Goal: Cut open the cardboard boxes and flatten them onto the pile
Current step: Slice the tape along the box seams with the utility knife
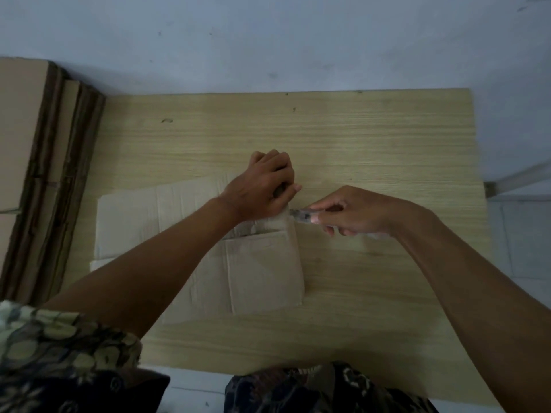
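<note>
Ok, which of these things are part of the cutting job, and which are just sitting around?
In the job:
- cardboard box, partly opened on the table
- cutter, held by the right hand at the box edge
- left hand, gripping the box top
- pile of flattened cardboard, far left

Not in the job:
- wooden table
- metal bar, far right

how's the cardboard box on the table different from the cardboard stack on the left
The brown cardboard box lies alone in the middle of the wooden table, gripped by the left hand; the stack of flattened cardboard sheets sits untouched at the table's left edge. The box is one piece, partly opened; the stack is many layers. Both are plain brown cardboard.
</note>
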`<move>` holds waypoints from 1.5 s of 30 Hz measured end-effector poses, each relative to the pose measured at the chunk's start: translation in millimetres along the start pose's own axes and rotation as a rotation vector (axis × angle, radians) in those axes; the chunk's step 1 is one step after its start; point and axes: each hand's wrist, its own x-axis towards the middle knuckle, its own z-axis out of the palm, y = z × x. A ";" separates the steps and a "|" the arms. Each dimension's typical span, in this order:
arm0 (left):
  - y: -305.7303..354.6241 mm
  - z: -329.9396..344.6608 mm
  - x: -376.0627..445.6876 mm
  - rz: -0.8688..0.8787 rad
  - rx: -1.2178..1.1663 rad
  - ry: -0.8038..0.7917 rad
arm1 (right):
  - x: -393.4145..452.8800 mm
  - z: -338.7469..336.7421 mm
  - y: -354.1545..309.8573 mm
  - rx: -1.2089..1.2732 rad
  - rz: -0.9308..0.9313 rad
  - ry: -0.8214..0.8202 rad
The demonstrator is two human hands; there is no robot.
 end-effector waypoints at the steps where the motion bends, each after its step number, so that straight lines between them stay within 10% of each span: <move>1: -0.7 -0.7 0.4 0.002 -0.001 -0.005 | 4.8 2.9 -3.2 -0.022 -0.018 0.018; 19: -3.8 -7.5 8.9 -0.177 -0.047 -0.039 | -5.2 17.8 5.6 0.025 -0.035 0.089; 27: 10.0 -5.2 -12.7 -0.656 0.167 -0.043 | -1.8 28.1 -0.4 -0.022 -0.069 0.170; 41: -2.3 -15.6 -7.9 -0.590 0.085 -0.175 | 2.4 28.3 -10.6 -0.069 -0.012 0.033; 45: 10.2 -36.0 -19.0 -0.534 -0.039 0.047 | 2.7 31.0 -11.9 -0.094 -0.056 0.133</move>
